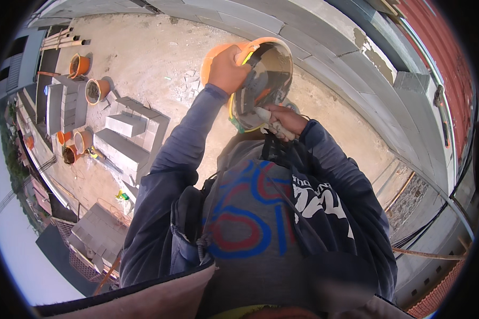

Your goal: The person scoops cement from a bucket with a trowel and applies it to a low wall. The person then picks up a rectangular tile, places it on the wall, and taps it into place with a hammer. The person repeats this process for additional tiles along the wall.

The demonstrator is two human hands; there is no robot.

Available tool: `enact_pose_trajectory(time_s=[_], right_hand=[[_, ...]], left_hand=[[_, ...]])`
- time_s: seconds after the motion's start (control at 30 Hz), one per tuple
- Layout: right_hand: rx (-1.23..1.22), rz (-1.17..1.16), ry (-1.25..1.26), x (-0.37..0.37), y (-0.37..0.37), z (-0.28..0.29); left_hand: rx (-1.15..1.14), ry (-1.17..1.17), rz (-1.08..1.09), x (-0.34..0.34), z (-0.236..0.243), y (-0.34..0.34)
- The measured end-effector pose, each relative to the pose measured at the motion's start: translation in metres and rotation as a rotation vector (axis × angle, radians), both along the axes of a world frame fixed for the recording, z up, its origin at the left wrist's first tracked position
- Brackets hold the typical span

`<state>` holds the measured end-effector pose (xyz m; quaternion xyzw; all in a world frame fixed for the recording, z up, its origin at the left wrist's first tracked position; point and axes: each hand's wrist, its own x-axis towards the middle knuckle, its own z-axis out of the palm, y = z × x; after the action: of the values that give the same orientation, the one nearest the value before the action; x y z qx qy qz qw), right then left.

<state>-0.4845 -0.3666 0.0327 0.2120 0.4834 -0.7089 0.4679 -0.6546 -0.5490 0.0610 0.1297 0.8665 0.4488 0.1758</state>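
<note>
An orange bucket (218, 52) tilts in front of me, its opening turned toward me and its inner wall smeared with wet grey mortar (271, 66). My left hand (229, 70) is closed over the bucket's rim on the upper left side. Near the lower rim, my right hand (292, 120) is wrapped round a tool with a pale, mortar-crusted handle (281, 131). The tool's working end is lost against the bucket's inside, so its kind cannot be made out. A small orange patch (262, 94) shows in the bucket.
Along the right runs a grey block wall (324, 66). On the left stand stacks of pale blocks (125, 125) and several orange buckets (97, 91). Broken bits (192, 82) lie on the dusty floor (143, 48). Pipes (64, 41) rest at the far left.
</note>
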Motion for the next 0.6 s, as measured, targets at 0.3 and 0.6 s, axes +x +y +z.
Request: enact_pose_trajectory(time_s=[0.3,0.6], right_hand=[[-0.172,-0.177,0.193,0.000,0.121,0.010],[0.780,-0.157,0.408,0.015,0.359,0.086]], left_hand=[[0.399,-0.156,0.312,0.006,-0.007,-0.031],[0.525,-0.143,0.709,0.068,-0.055,0.007]])
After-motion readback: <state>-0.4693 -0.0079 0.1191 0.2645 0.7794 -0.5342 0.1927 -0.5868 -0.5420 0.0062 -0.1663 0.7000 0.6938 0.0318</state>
